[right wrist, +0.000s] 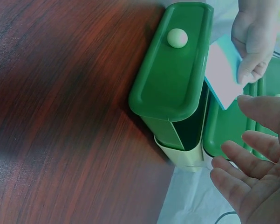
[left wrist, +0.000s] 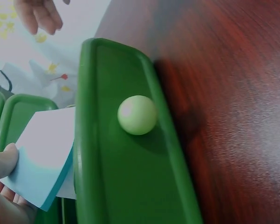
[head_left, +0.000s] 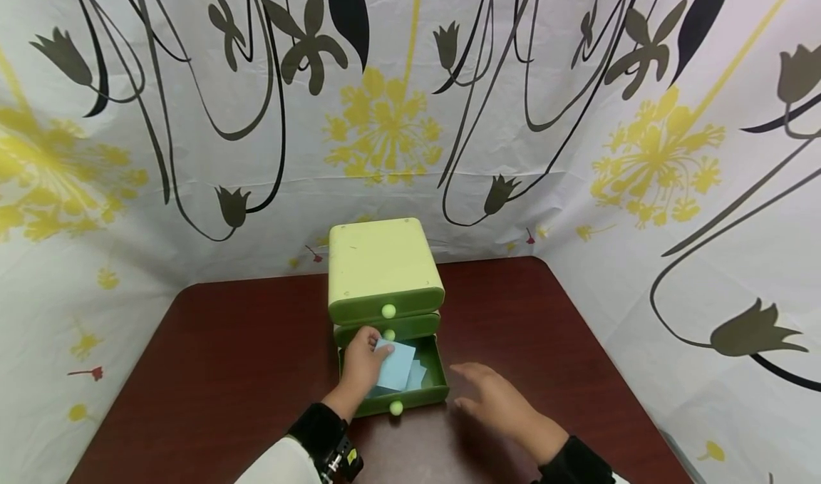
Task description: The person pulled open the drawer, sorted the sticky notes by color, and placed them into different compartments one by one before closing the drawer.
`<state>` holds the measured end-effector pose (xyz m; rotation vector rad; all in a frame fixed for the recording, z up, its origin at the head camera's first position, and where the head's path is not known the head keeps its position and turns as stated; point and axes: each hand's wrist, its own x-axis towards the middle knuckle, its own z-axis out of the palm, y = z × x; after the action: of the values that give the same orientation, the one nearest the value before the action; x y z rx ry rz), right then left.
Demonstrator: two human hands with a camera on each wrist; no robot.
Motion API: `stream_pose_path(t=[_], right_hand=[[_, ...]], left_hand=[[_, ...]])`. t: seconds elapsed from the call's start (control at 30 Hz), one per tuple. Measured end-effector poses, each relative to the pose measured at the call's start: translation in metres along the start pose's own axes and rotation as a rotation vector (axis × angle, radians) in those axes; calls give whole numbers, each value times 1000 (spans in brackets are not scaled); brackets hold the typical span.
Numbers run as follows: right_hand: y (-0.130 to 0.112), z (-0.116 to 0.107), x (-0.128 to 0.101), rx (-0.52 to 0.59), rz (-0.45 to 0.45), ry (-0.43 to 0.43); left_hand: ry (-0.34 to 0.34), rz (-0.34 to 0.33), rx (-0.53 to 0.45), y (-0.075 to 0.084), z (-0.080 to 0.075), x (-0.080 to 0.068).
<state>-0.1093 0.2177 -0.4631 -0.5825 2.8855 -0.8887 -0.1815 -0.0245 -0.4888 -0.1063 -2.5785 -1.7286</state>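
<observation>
A small green drawer chest (head_left: 383, 264) stands at the middle of the dark wooden table (head_left: 244, 356). Its bottom drawer (head_left: 423, 394) is pulled out, with a pale round knob (head_left: 396, 408) on its front. My left hand (head_left: 363, 363) pinches a light blue pad of paper (head_left: 398, 364) over the open drawer; the pad (left wrist: 42, 156) shows beside the drawer front (left wrist: 130, 177). More blue paper lies inside the drawer. My right hand (head_left: 497, 398) hovers open just right of the drawer, fingers spread (right wrist: 251, 177), holding nothing.
Floral cloth (head_left: 577, 135) walls in the table at the back and both sides. The two upper drawers are closed, each with a pale knob (head_left: 388, 311). Bare table surface lies left and right of the chest.
</observation>
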Motion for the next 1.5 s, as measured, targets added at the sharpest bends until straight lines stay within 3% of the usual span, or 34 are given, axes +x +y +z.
stream_pose_path(t=[0.63, 1.03, 1.27, 1.5], right_hand=[[6, 2, 2, 26, 46, -27], [3, 3, 2, 22, 43, -23], [4, 5, 2, 18, 42, -22], [5, 6, 2, 26, 49, -30]], left_hand=[[-49, -84, 7, -19, 13, 3], [-40, -16, 96, -28, 16, 4], [-105, -30, 173, -29, 15, 2], [-98, 37, 297, -29, 11, 0]])
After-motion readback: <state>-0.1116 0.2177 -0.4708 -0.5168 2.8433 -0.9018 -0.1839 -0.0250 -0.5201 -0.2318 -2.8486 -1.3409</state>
